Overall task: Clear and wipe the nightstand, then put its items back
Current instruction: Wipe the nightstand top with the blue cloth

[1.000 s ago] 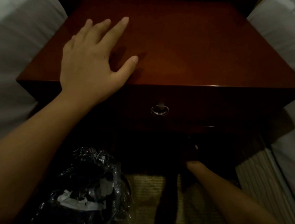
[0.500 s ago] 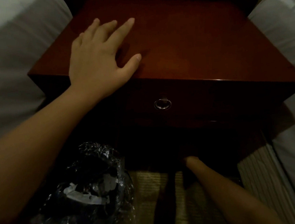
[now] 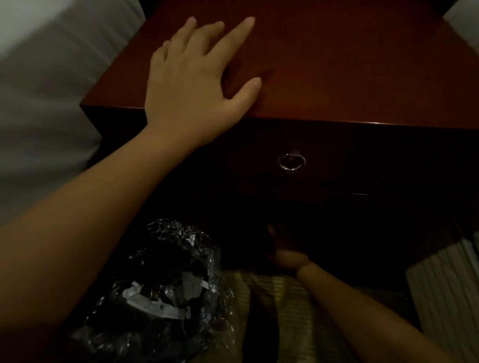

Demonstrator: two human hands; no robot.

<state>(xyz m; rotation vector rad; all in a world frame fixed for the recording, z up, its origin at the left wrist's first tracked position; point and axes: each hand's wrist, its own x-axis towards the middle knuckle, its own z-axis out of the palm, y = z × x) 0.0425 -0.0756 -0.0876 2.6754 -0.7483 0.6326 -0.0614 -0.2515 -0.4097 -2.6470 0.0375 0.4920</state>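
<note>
Currently the nightstand (image 3: pixel 323 60) fills the upper centre of the head view, a dark red-brown cabinet with a glossy top that carries no items. White bedding (image 3: pixel 38 82) lies just beside its left edge, and more pale bedding shows past its right edge.

Left hand (image 3: pixel 196 78): flat on the nightstand's top at the front left corner, palm down, fingers spread wide, thumb out toward the drawer side. It holds nothing. Judged as a brace, not a grasp.

Right hand (image 3: pixel 288 256): low, reaching into the dark recess under the nightstand's drawer. Only the heel of the hand and the wrist are lit; whether its fingers are spread or closed on something cannot be told.

Drawer front below the top carries a metal ring pull (image 3: pixel 291 163), hanging flat against the wood, untouched.

Bin with a crinkled clear liner (image 3: pixel 161 299) stands on the floor, below and left of the nightstand's front, with scraps of white paper inside.

Handling notes (judgement):
- Nightstand looks rigid and heavy; it should hold still under a pressing palm.
- Lacquered top appears smooth and likely slippery, so a cloth would glide and light items set back could slide. It probably shows smears readily.
- The ring pull is the one proper hold on the drawer; otherwise the top's front edge and corners give grip.
- Whatever sits in the recess is unseen, so its weight and fragility are unknown; a slow lift is advisable.
</note>
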